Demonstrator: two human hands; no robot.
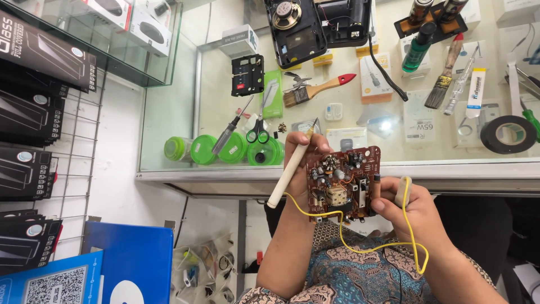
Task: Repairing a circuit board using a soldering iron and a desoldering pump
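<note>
Glass-topped display counter (169,112), pale, aluminium front edge; carries the loose tools listed below.
Black radio housing (295,28), opened, round speaker showing; far edge of the counter.
Black tape roll (508,134), flat near the counter's front right edge.
Wooden paintbrush (315,90), red handle tip, mid-counter.
Brown circuit board (343,183), component side up, held in the air just in front of the counter's front edge, between both hands.
Left hand (304,163): fingers curled round the board's left edge, also gripping a cream-handled soldering iron (289,171), its tip pointing toward the counter.
Right hand (408,211): thumb pressed on the board's right edge, fingers closed behind it.
Yellow wire (413,247), looping from the board over the right hand.
Green-handled scissors (257,134), near the front edge beside green round containers (203,149).
</note>
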